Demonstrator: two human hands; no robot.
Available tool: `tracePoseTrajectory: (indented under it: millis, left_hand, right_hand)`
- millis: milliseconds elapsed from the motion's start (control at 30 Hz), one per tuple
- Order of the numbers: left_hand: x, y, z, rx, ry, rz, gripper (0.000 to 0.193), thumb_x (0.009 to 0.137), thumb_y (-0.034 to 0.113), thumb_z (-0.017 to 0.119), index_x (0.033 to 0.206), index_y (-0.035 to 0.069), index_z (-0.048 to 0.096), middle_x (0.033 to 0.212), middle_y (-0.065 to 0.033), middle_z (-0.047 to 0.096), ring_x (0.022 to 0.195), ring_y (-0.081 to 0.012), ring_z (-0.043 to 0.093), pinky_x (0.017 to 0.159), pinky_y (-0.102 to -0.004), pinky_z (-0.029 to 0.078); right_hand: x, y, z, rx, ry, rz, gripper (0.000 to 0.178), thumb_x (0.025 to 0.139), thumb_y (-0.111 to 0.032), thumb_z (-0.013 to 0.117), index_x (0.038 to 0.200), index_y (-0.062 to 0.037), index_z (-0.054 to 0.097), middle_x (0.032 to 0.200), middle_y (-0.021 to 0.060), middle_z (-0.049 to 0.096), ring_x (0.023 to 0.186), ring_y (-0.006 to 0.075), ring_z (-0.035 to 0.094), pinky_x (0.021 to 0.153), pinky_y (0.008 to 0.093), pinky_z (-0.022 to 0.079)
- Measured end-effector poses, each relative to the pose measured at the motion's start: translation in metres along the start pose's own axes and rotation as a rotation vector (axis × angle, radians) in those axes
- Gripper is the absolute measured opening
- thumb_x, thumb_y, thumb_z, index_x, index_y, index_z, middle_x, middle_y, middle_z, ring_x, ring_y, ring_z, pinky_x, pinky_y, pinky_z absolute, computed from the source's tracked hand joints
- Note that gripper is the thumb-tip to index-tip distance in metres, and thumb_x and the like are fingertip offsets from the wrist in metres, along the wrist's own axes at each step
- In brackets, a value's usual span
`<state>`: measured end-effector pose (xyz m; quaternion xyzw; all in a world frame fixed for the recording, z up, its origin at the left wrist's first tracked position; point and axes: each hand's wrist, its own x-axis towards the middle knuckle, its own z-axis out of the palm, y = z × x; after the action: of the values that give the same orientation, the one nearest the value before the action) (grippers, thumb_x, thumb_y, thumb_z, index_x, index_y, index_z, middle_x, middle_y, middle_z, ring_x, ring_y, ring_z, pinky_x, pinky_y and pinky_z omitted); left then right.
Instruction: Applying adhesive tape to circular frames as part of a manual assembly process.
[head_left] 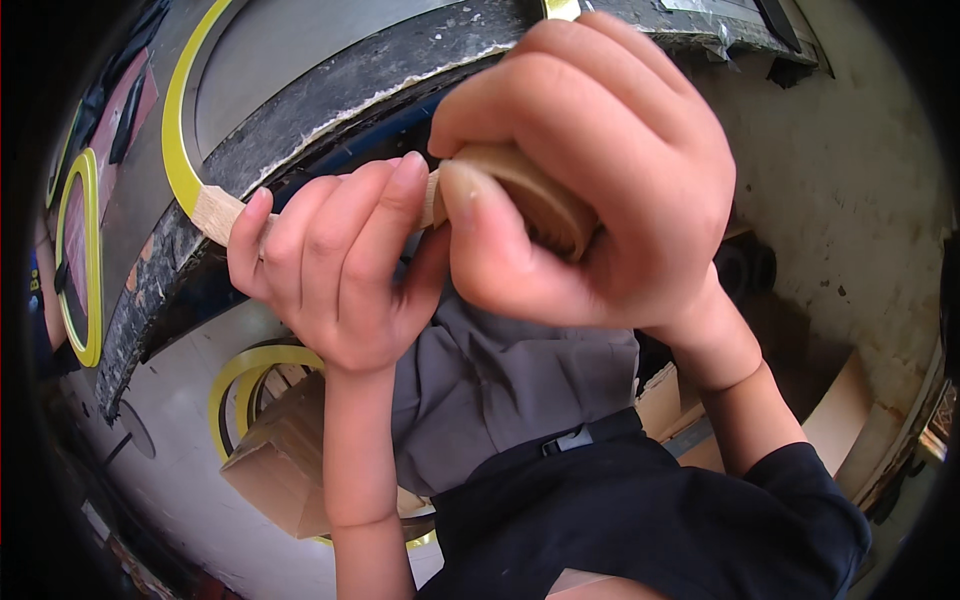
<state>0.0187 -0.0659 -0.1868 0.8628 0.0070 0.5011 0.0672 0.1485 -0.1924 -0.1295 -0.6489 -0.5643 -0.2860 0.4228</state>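
Note:
A large yellow ring (180, 125) rests over the edge of the dark workbench and curves toward me. Part of its rim is covered by tan tape (214, 212). My left hand (335, 250) is closed round this covered part, fingers on top, with tan showing on either side. Close beside it, my right hand (630, 170) wraps round a roll of tan tape (545, 195), thumb pressed near its edge. The two hands nearly meet where the tape runs between them. My fingers hide much of the roll and of the rim beneath.
The workbench has a worn, chipped black edge (350, 85). Another yellow ring (92, 260) lies at the far left, near part of another person. Below, a cardboard box (275, 450) stands by more yellow rings (222, 385). A stained wall (840, 200) rises at the right.

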Motion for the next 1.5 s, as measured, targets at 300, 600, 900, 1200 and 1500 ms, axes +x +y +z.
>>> tracePoseTrajectory:
  millis: [300, 600, 900, 1200, 1500]
  left_hand:
    - [0.0, -0.001, -0.008, -0.06, -0.124, -0.087, 0.022, 0.093, 0.029, 0.07, 0.107, 0.016, 0.061, 0.099, 0.0033, 0.072, 0.097, -0.0156, 0.065, 0.108, -0.0403, 0.035]
    - [-0.006, 0.0, -0.002, -0.138, -0.012, -0.095, 0.027, 0.092, 0.029, 0.072, 0.11, 0.013, 0.059, 0.094, 0.0024, 0.073, 0.1, -0.0164, 0.065, 0.111, -0.0408, 0.032]
    - [-0.029, 0.007, -0.007, 0.062, 0.259, 0.039, 0.041, 0.086, 0.032, 0.079, 0.104, 0.004, 0.056, 0.102, -0.0107, 0.067, 0.091, -0.0283, 0.061, 0.084, -0.0402, 0.05]
    - [-0.023, 0.028, 0.03, -2.108, 0.196, -1.244, 0.046, 0.104, 0.035, 0.049, 0.137, 0.003, 0.051, 0.131, -0.0143, 0.06, 0.116, -0.0267, 0.057, 0.097, -0.043, 0.047]
    - [-0.017, 0.014, 0.047, -2.681, 0.21, -1.278, 0.057, 0.103, 0.047, 0.05, 0.142, 0.007, 0.047, 0.145, -0.0122, 0.053, 0.135, -0.0295, 0.05, 0.111, -0.0487, 0.042]
  right_hand:
    - [0.008, 0.011, 0.016, 0.214, 0.026, -0.007, 0.036, 0.078, -0.039, 0.07, 0.067, -0.0102, 0.053, 0.06, 0.0042, 0.051, 0.054, 0.0241, 0.057, 0.046, 0.0356, 0.044]
    - [0.041, -0.013, -0.002, 0.047, -0.418, 0.267, 0.045, 0.084, -0.044, 0.065, 0.061, -0.006, 0.056, 0.052, 0.0117, 0.054, 0.048, 0.0319, 0.057, 0.047, 0.0399, 0.044]
    - [0.056, 0.0, 0.001, 0.03, -0.583, 0.039, 0.057, 0.095, -0.039, 0.052, 0.058, 0.0034, 0.062, 0.054, 0.0224, 0.058, 0.05, 0.0394, 0.061, 0.054, 0.0459, 0.052]
    - [0.044, 0.009, 0.021, -0.039, -0.362, -0.08, 0.04, 0.092, -0.029, 0.055, 0.069, 0.0027, 0.065, 0.054, 0.0185, 0.057, 0.047, 0.0367, 0.058, 0.05, 0.0448, 0.05]
    - [0.05, 0.012, 0.033, 0.047, -0.53, 0.099, 0.043, 0.087, -0.032, 0.049, 0.058, -0.0051, 0.066, 0.055, 0.0139, 0.06, 0.055, 0.0316, 0.062, 0.055, 0.0422, 0.05]
